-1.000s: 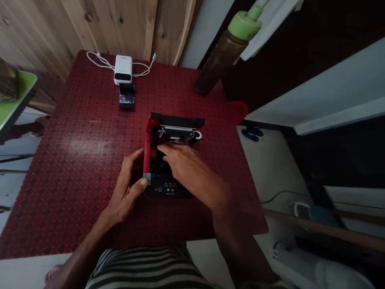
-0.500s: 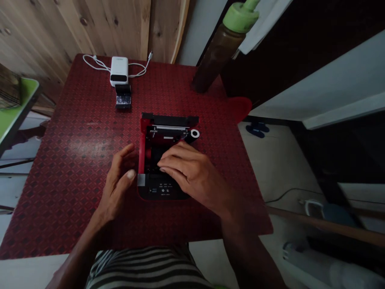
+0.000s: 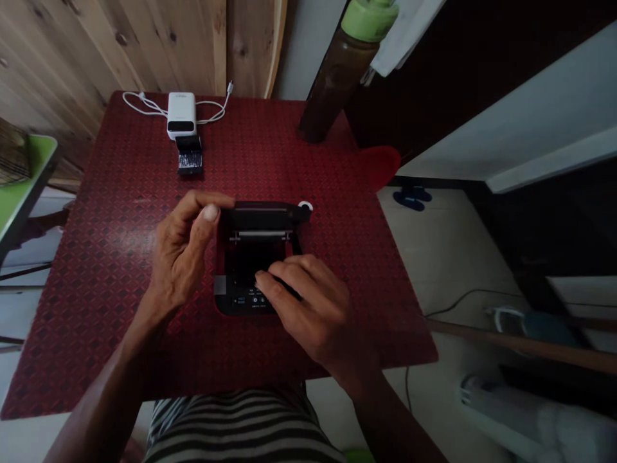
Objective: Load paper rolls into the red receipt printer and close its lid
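Note:
A small red and black label printer (image 3: 245,305) sits on the table in front of me, with its lid (image 3: 260,217) tilted partly up at the back. My left hand (image 3: 186,244) pinches the lid's left corner between thumb and fingers. Over the front edge of the dark compartment (image 3: 255,254) is my right hand (image 3: 308,299), fingers drawn together; whatever they hold, if anything, is hidden. A dark roll with a white ring end (image 3: 305,206) lies behind the printer's right side, mostly covered by the lid.
A white power bank (image 3: 182,114) with a white cable stands at the back left of the red patterned table (image 3: 116,283). A small black box-like piece (image 3: 189,156) lies before it. A tall brown bottle (image 3: 328,83) with a green cap stands at the back right.
My left hand has moved up from beside the printer onto its lid, which has tilted forward. The right hand has drawn back toward the front of the compartment. The view has shifted slightly.

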`<action>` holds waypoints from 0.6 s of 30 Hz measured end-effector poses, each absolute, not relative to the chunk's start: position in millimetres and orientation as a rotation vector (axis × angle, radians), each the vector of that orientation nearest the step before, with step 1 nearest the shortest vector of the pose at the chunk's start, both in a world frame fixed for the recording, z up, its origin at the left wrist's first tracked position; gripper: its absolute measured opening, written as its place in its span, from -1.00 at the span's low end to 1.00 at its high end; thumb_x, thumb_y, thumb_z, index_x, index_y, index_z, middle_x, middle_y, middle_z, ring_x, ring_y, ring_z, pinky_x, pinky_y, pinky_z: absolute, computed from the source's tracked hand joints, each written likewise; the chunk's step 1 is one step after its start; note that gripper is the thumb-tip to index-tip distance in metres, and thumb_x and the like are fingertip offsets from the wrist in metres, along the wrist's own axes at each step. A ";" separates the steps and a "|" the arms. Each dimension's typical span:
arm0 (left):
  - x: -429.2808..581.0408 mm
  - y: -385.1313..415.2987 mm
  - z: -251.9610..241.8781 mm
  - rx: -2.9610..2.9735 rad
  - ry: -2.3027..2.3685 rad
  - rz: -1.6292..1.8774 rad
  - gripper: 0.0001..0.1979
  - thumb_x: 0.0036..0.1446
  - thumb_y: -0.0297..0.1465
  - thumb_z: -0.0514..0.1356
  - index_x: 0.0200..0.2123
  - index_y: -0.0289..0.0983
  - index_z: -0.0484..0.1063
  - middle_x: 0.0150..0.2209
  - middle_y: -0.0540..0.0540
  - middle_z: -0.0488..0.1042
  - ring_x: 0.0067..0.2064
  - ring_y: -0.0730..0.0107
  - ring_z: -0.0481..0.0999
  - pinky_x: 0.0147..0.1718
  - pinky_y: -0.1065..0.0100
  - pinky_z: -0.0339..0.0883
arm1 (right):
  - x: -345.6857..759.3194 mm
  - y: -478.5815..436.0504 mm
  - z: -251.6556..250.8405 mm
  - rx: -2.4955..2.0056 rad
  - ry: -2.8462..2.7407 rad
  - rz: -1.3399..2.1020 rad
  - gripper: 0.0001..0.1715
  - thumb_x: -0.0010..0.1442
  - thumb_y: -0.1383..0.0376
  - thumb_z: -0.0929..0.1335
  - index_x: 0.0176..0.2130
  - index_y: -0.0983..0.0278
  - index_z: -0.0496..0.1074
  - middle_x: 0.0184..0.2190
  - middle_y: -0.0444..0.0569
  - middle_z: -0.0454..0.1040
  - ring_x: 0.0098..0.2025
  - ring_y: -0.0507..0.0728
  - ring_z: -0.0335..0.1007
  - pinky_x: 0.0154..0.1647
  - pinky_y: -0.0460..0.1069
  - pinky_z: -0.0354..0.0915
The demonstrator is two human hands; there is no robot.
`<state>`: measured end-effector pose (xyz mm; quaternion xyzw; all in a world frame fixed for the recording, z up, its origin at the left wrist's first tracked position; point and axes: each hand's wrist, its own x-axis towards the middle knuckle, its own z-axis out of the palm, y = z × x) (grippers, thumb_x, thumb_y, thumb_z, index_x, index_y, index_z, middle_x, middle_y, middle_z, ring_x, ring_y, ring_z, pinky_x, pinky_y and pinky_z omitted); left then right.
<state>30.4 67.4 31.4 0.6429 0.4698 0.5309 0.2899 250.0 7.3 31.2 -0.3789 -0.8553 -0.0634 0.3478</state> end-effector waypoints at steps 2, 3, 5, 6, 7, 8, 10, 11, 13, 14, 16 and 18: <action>29.4 56.3 27.6 1.738 1.243 1.403 -0.69 0.63 -0.10 0.24 -0.15 -0.11 0.66 -0.03 -0.09 0.75 0.07 0.12 0.72 0.12 0.07 0.59 | 250.2 2.2 30.3 -0.997 -2.218 -0.181 -0.80 0.55 0.51 0.43 -0.07 0.32 0.69 -0.21 0.01 0.76 -0.18 0.14 0.59 -0.18 0.06 0.56; 28.3 50.8 24.1 1.766 1.255 1.392 -0.73 0.60 -0.15 0.28 -0.18 -0.12 0.65 0.02 -0.09 0.75 0.10 0.12 0.72 0.16 0.06 0.59 | 250.4 -0.3 29.9 -1.005 -2.218 -0.189 -0.81 0.55 0.51 0.43 -0.06 0.33 0.69 -0.21 0.01 0.76 -0.16 0.15 0.61 -0.16 0.06 0.57; 25.4 40.9 14.2 1.833 1.310 1.352 -0.84 0.53 -0.22 0.36 -0.15 -0.12 0.64 0.16 -0.11 0.71 0.21 0.06 0.70 0.28 -0.01 0.56 | 251.1 -4.4 28.6 -1.029 -2.208 -0.197 -0.80 0.54 0.51 0.44 -0.04 0.31 0.70 -0.18 0.02 0.78 -0.12 0.17 0.66 -0.11 0.07 0.59; 24.0 36.6 8.4 1.860 1.331 1.336 -0.89 0.50 -0.23 0.39 -0.09 -0.11 0.66 0.25 -0.14 0.66 0.29 0.02 0.66 0.33 -0.06 0.53 | 251.5 -5.8 27.8 -1.047 -2.193 -0.201 -0.79 0.53 0.51 0.44 -0.03 0.28 0.70 -0.14 0.02 0.80 -0.07 0.19 0.69 -0.06 0.08 0.60; 22.7 32.8 2.4 1.872 1.342 1.316 -0.86 0.48 -0.23 0.40 0.01 -0.09 0.67 0.33 -0.16 0.61 0.37 -0.03 0.60 0.39 -0.11 0.50 | 251.8 -6.6 26.9 -1.067 -2.176 -0.201 -0.78 0.53 0.51 0.45 -0.03 0.25 0.69 -0.09 0.02 0.81 -0.01 0.20 0.72 0.00 0.09 0.61; 21.8 29.6 -3.4 1.867 1.340 1.300 -0.76 0.48 -0.22 0.40 0.14 -0.07 0.66 0.41 -0.18 0.55 0.46 -0.07 0.53 0.44 -0.16 0.45 | 252.0 -7.0 26.1 -1.085 -2.162 -0.195 -0.80 0.53 0.49 0.46 -0.03 0.22 0.69 -0.02 0.03 0.82 0.06 0.21 0.74 0.07 0.11 0.62; 21.3 24.6 -12.8 1.808 1.310 1.291 -0.55 0.48 -0.20 0.40 0.36 -0.04 0.55 0.52 -0.20 0.45 0.58 -0.13 0.38 0.52 -0.20 0.37 | 252.0 -7.1 25.0 -1.102 -2.161 -0.150 -0.87 0.55 0.42 0.48 -0.04 0.21 0.67 0.09 0.05 0.82 0.19 0.23 0.74 0.20 0.14 0.60; 21.7 23.0 -15.9 1.755 1.290 1.294 -0.48 0.49 -0.18 0.40 0.43 -0.03 0.50 0.55 -0.21 0.41 0.63 -0.14 0.32 0.54 -0.20 0.35 | 251.9 -7.2 24.9 -1.099 -2.168 -0.122 -0.90 0.57 0.38 0.48 -0.04 0.22 0.66 0.11 0.06 0.82 0.21 0.23 0.75 0.24 0.15 0.60; 23.6 21.0 -18.7 1.619 1.244 1.285 -0.39 0.50 -0.15 0.40 0.52 -0.03 0.41 0.59 -0.22 0.36 0.66 -0.14 0.27 0.55 -0.13 0.36 | 251.2 -7.9 25.3 -1.092 -2.183 -0.062 -0.92 0.59 0.34 0.47 -0.02 0.26 0.65 0.10 0.09 0.83 0.21 0.23 0.77 0.26 0.15 0.59; 24.9 20.6 -18.6 1.547 1.218 1.278 -0.36 0.50 -0.14 0.41 0.54 -0.03 0.38 0.60 -0.22 0.35 0.65 -0.12 0.29 0.54 -0.09 0.38 | 250.7 -8.7 25.7 -1.094 -2.186 -0.039 -0.91 0.60 0.34 0.46 0.00 0.29 0.64 0.09 0.10 0.83 0.21 0.23 0.77 0.26 0.15 0.58; 27.5 20.7 -16.7 1.419 1.167 1.256 -0.33 0.50 -0.14 0.42 0.55 -0.03 0.35 0.60 -0.21 0.36 0.63 -0.07 0.34 0.54 -0.02 0.39 | 249.5 -10.8 26.7 -1.112 -2.190 0.000 -0.87 0.61 0.33 0.45 0.05 0.33 0.63 0.11 0.13 0.82 0.23 0.25 0.77 0.29 0.16 0.57; 29.9 21.4 -14.3 1.329 1.123 1.259 -0.33 0.48 -0.15 0.44 0.54 -0.02 0.35 0.60 -0.19 0.37 0.62 -0.05 0.37 0.55 0.00 0.38 | 248.0 -12.4 27.2 -1.127 -2.184 0.047 -0.84 0.62 0.31 0.44 0.08 0.35 0.61 0.12 0.15 0.82 0.25 0.26 0.76 0.31 0.17 0.56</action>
